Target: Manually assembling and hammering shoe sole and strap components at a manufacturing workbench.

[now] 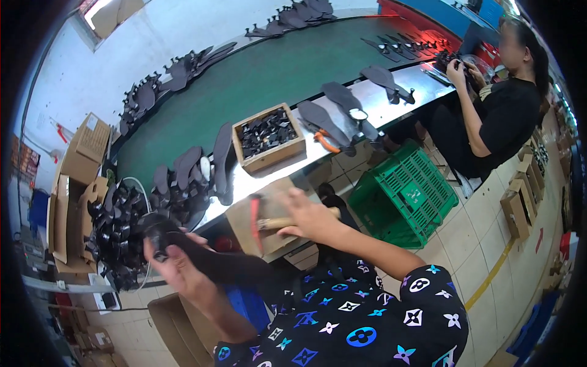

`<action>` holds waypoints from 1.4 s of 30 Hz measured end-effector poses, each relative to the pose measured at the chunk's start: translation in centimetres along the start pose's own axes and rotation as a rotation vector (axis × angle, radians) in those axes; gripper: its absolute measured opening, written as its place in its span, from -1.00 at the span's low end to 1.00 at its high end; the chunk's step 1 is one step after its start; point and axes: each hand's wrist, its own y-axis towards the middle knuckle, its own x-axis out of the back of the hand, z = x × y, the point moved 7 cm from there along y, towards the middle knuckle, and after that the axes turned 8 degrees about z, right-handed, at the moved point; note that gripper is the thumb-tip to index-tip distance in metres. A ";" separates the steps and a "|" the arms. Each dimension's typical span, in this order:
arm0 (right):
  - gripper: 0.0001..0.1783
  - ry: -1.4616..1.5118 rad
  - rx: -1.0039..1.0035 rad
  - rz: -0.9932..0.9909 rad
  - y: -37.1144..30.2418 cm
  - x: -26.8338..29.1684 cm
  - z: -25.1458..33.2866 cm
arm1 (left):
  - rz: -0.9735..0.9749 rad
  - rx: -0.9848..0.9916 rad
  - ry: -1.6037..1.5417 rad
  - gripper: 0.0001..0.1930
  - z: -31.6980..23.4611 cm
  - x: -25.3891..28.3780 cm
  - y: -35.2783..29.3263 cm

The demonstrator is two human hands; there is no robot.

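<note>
My left hand (178, 269) is closed around the dark end of a black heeled shoe sole (229, 264). The sole reaches toward my body, and motion blurs its outline. Over the wooden handle of a red-headed hammer (272, 224) is my right hand (309, 215), its fingers apart and somewhat smeared. The hammer lies on a tan board (240, 221) at the bench edge; contact between palm and handle is hidden. Beside my left hand sits a heap of glossy black heels (116, 229).
A wooden box of small black pieces (269, 156), orange-handled pliers (327, 142) and grey soles (321, 116) rest on the metal ledge. Beyond runs a green conveyor belt (244, 79). A green crate (422, 189) stands on the floor, near a seated co-worker (501, 116).
</note>
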 end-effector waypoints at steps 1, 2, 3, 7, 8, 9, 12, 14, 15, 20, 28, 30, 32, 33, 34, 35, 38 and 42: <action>-0.21 0.012 -0.061 0.021 -1.5 -0.7 -1.5 | 0.096 0.219 -0.052 -0.58 2.0 -0.1 -1.0; -0.27 0.027 -0.115 0.044 -2.9 -1.0 -2.8 | 0.187 0.436 -0.102 -0.57 4.1 -0.5 -2.4; -0.37 0.020 -0.194 0.061 -4.4 -0.7 -3.7 | 0.223 0.345 0.077 -0.54 5.3 -1.1 -3.2; -0.52 0.392 -0.487 -0.009 -11.6 -0.4 -8.6 | 0.482 0.179 0.667 -0.40 13.7 -5.5 -6.3; -0.60 0.468 -0.477 -0.068 -13.6 0.0 -8.8 | 0.508 0.178 0.819 -0.36 15.1 -5.3 -7.0; -0.64 0.446 -0.469 -0.149 -15.1 0.9 -8.2 | 0.527 0.167 0.974 -0.32 16.0 -5.3 -6.6; -0.69 0.453 -0.599 -0.326 -20.1 3.3 -6.9 | 0.600 0.055 0.884 -0.32 12.6 -8.7 -2.4; -0.70 0.496 -0.711 -0.423 -21.9 3.8 -7.4 | 0.617 -0.170 0.727 -0.62 12.0 -12.4 1.8; -0.70 0.611 -0.792 -0.417 -22.7 3.0 -8.1 | 0.637 -0.191 0.653 -0.75 12.7 -14.7 3.7; -0.69 0.787 -0.839 -0.382 -21.6 1.4 -10.3 | 1.060 -0.089 0.922 -0.74 26.5 -22.0 9.5; -0.70 0.778 -0.589 -0.544 -17.2 3.7 -10.5 | 1.214 0.110 0.709 -0.80 26.4 -24.6 9.2; -0.70 0.850 -0.530 -0.552 -15.4 2.9 -11.2 | 1.057 0.012 0.744 -0.75 26.1 -23.6 9.1; -0.69 0.845 -0.550 -0.508 -13.9 3.8 -10.9 | 1.018 0.145 0.658 -0.76 25.2 -23.2 9.1; -0.71 0.849 -0.522 -0.495 -13.1 4.2 -10.5 | 1.007 0.143 0.664 -0.76 24.7 -22.5 9.3; -0.73 0.852 -0.494 -0.485 -12.3 4.8 -10.1 | 0.935 0.136 0.632 -0.78 24.1 -21.5 9.7; -0.73 0.854 -0.484 -0.482 -11.6 5.6 -9.7 | 0.864 0.130 0.600 -0.80 23.2 -20.5 9.9; -0.77 1.055 -0.511 -0.353 -9.3 6.2 -8.8 | 0.693 0.087 0.350 -0.84 18.2 -18.4 8.5; -0.71 1.100 -0.238 -0.357 -4.0 9.2 -5.9 | 0.640 -0.461 0.404 -0.79 5.4 -17.0 3.8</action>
